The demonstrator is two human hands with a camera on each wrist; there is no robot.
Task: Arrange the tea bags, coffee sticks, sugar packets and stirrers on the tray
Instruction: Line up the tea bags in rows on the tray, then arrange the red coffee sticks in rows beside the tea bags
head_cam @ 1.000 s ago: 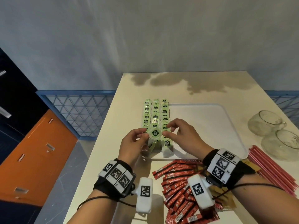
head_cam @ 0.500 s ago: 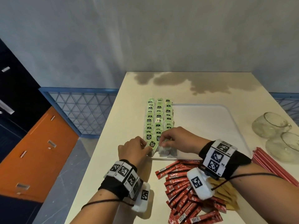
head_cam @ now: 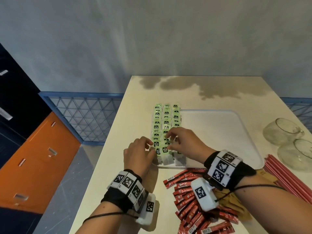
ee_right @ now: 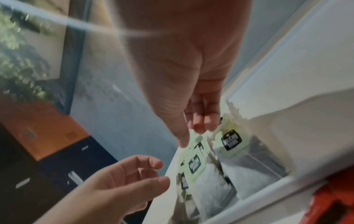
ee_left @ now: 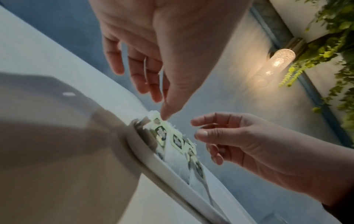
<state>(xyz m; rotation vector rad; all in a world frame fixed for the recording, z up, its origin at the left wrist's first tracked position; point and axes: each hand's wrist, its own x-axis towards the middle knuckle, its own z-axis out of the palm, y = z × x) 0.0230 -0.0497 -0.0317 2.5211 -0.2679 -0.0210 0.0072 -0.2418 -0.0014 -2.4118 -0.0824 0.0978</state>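
Observation:
Green-tagged tea bags [head_cam: 166,123] lie in three columns along the left side of the white tray [head_cam: 219,132]. My left hand [head_cam: 150,149] hovers at the tray's near left corner, fingers relaxed; its thumb tip touches the nearest tea bag's tag [ee_left: 156,119]. My right hand [head_cam: 169,142] is over the near tea bags, and its thumb and fingertips rest lightly on a tag [ee_right: 194,164]. Neither hand holds anything. Red coffee sticks [head_cam: 187,205] are heaped in front of the tray. Brown sugar packets [head_cam: 268,175] lie partly under my right wrist, beside the red stirrers [head_cam: 290,181].
Two clear glass cups [head_cam: 285,130] lie at the table's right edge beyond the stirrers. The tray's middle and right part is bare. The table's left edge runs close to my left hand, with floor, a blue railing and an orange cabinet [head_cam: 33,157] beyond.
A second ago both hands held one tea bag above the rows. They lowered it onto the near end of the rows and have now let go of it.

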